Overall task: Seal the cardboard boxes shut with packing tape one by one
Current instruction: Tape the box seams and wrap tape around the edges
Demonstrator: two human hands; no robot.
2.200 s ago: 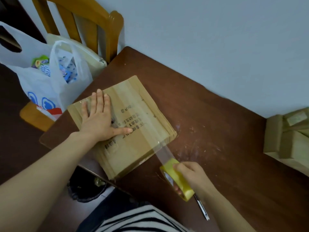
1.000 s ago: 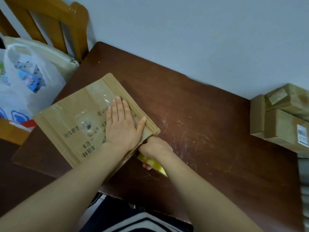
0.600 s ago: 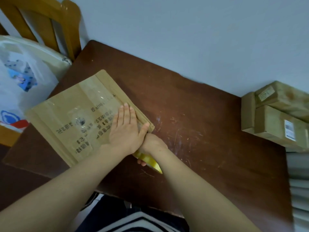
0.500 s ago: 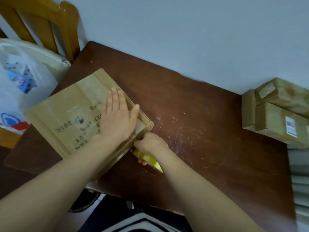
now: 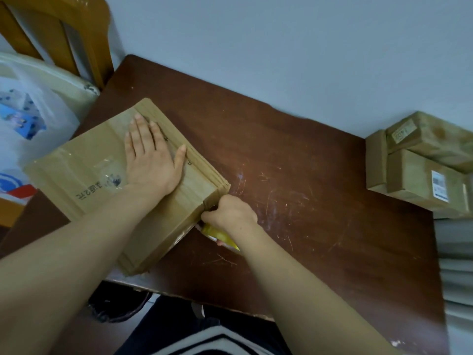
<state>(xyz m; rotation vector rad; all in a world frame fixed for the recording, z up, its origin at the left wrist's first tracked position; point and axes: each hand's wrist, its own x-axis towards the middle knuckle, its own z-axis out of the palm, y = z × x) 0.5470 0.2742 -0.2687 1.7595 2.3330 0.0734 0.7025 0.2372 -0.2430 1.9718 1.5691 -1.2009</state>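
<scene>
Five straight fingers [image 5: 140, 131] of the left hand [image 5: 151, 162] press flat on top of the cardboard box [image 5: 84, 160]. The right hand [image 5: 230, 211] curls round a yellow tape roll [image 5: 220, 235] against the box's near right side. The box lies at the left of a scratched brown table [image 5: 307, 175]; more boxes [image 5: 422, 175] are stacked at its far right.

A dark brown worktop [image 5: 307, 155] fills the middle, its surface marked with pale scratches and its near edge chipped. A wooden chair [image 5: 76, 29] stands at 10 o'clock, its back against the grey-blue wall [image 5: 281, 47]. On the seat, at 9 o'clock, a white plastic bag [image 5: 30, 134] with blue and red print leans on a cream bag [image 5: 64, 80]. A striped garment [image 5: 204, 342] shows at 6 o'clock. Pale stacked slats [image 5: 458, 265] run down the edge at 4 o'clock.
</scene>
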